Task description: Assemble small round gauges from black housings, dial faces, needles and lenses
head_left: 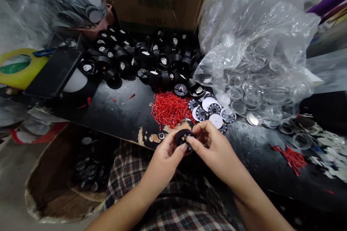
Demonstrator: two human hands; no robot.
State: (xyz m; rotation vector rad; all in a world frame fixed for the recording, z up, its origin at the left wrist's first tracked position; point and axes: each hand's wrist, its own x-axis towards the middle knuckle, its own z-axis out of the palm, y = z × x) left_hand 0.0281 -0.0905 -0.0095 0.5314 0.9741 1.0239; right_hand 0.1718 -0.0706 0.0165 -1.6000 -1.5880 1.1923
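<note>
Both hands meet over the table's front edge around a small round black gauge case point(182, 134). A dark dial with pale markings shows inside it. My left hand point(166, 153) grips the case from the left, its thumb on the dial's lower part. My right hand point(214, 142) is curled at the right side, with the thumb on the dial face and the index finger bent by the rim. Just beyond lie a heap of red pointers point(170, 110) and a loose pile of black-and-white dial discs point(202, 113). A small round part point(161, 136) sits left of the case.
Many black gauge cases point(121, 57) crowd the back, before a cardboard box point(162, 0). Clear rings point(252, 94) spill from a plastic bag point(257, 18) at right. Near them are red pointers point(291, 158) and whitish flat pieces point(330, 148). Yellow tape point(35, 68) lies left; a bin point(46, 187) stands below.
</note>
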